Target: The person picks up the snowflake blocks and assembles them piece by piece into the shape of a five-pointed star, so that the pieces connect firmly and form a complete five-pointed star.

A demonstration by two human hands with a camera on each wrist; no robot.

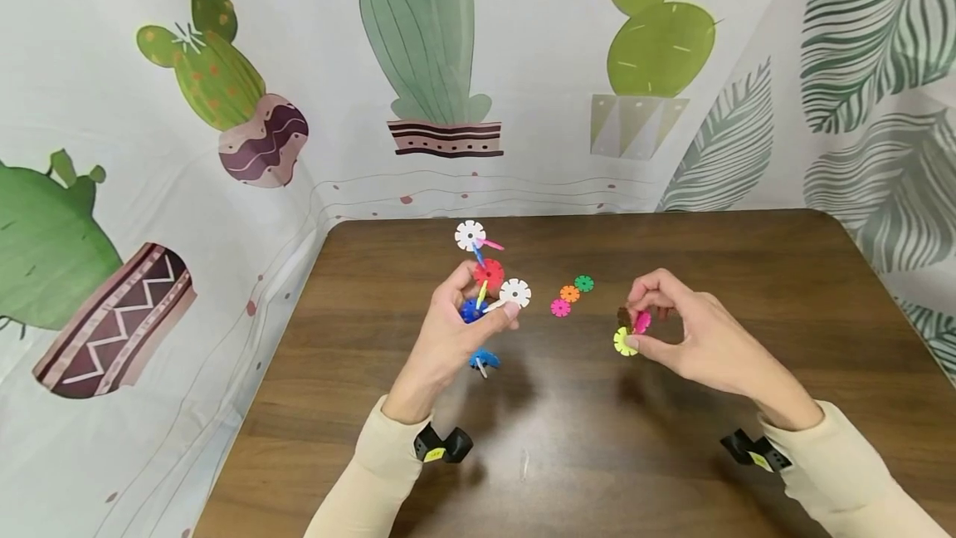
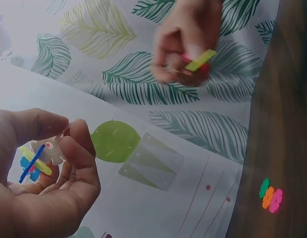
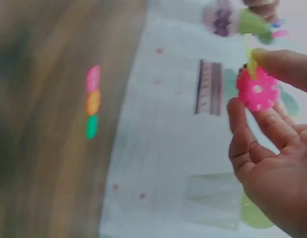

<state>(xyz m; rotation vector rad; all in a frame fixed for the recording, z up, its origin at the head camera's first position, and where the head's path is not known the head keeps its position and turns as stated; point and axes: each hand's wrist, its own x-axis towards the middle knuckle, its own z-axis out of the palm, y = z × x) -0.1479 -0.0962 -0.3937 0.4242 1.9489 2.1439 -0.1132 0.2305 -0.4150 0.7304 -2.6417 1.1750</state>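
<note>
Left hand (image 1: 448, 330) gripping tight, a multicoloured slotted-disc assembly (image 1: 489, 274) held over the wooden table (image 1: 635, 471), right hand (image 1: 702, 339) pinched a yellow-pink-brown disc cluster (image 1: 624, 342), pink-orange-green disc row (image 1: 570, 294) lay between, printed pot (image 1: 446, 139) held a cactus (image 1: 433, 31)

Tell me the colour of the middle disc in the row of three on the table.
Orange; the middle disc shows best in the head view.

My head view comes through bright and mostly crisp, the light apparently from above: pale glare sits on the near part of the table (image 1: 291, 438), with soft shadows below the left hand (image 1: 444, 339) and right hand (image 1: 709, 343). My left wrist feed is dimmer and hazy, the right hand blurred. In my right wrist feed the table smears darkly.
</note>
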